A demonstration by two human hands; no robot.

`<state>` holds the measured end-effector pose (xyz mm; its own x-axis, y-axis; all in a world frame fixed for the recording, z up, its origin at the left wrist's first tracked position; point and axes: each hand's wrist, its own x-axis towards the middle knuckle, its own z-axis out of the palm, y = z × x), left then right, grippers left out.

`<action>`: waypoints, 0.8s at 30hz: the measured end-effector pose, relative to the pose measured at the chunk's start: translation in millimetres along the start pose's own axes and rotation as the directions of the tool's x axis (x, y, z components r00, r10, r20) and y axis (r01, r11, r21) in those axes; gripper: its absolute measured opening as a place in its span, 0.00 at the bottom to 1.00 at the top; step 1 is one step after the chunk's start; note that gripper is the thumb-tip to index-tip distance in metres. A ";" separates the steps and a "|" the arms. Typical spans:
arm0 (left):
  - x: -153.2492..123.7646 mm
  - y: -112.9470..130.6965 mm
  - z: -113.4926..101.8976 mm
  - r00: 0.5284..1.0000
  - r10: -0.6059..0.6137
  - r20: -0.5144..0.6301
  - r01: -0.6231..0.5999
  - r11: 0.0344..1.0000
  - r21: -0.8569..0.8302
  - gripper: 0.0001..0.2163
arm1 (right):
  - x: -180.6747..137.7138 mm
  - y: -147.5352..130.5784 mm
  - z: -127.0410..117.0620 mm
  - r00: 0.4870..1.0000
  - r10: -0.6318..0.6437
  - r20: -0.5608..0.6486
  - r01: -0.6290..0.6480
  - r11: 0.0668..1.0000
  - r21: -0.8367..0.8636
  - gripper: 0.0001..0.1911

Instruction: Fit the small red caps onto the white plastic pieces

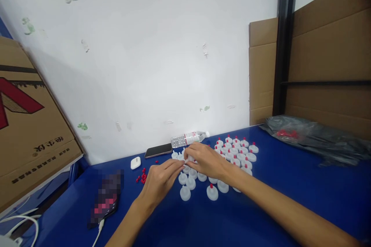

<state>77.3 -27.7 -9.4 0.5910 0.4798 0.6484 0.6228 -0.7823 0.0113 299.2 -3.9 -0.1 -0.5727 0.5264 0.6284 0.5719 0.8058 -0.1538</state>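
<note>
My right hand (205, 158) is closed around a small white plastic squeeze bottle (190, 158), mostly hidden by the fingers. The fingertips of my left hand (164, 175) are pinched together at that bottle's end, and what they hold cannot be made out. Beneath and around both hands stand several more translucent white bottles with narrow nozzles, such as an uncapped bottle (185, 193). Many on the right wear red caps, among them a capped bottle (212, 192) near the front. Loose red caps (143, 176) lie just left of my left hand.
Along the wall lie a clear water bottle (189, 139), a dark phone (158, 150) and a white earphone case (135, 163). A blurred-out device (106, 200) with a white cable is at left. A grey plastic bag (313, 139) rests on the blue table (185, 227) at right, near cardboard (327, 58).
</note>
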 end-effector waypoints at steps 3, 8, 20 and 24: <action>0.4 3.1 1.2 0.999 0.016 0.030 -0.016 1.000 0.008 0.12 | -0.4 -0.5 3.5 1.000 -0.028 -0.010 0.028 0.999 -0.038 0.05; -2.0 5.1 3.4 0.999 -0.033 0.020 0.033 0.999 -0.008 0.11 | -1.5 -0.2 4.1 0.992 -0.127 0.008 0.127 0.989 -0.077 0.04; 10.0 17.2 1.8 0.827 -0.561 0.025 0.485 0.690 -0.538 0.28 | -1.6 0.2 3.2 0.936 -0.320 -0.146 0.293 0.939 -0.178 0.03; 12.7 18.5 0.3 0.795 -0.547 0.262 0.545 0.454 -0.705 0.37 | -1.3 -4.5 2.9 0.896 -0.378 -0.235 0.346 0.923 -0.165 0.08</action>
<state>96.5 -35.9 -1.2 0.2635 0.9136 0.3097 0.2434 -0.3737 0.8951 295.6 -7.5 -2.4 -0.5911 0.1033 0.8000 0.4266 0.8817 0.2014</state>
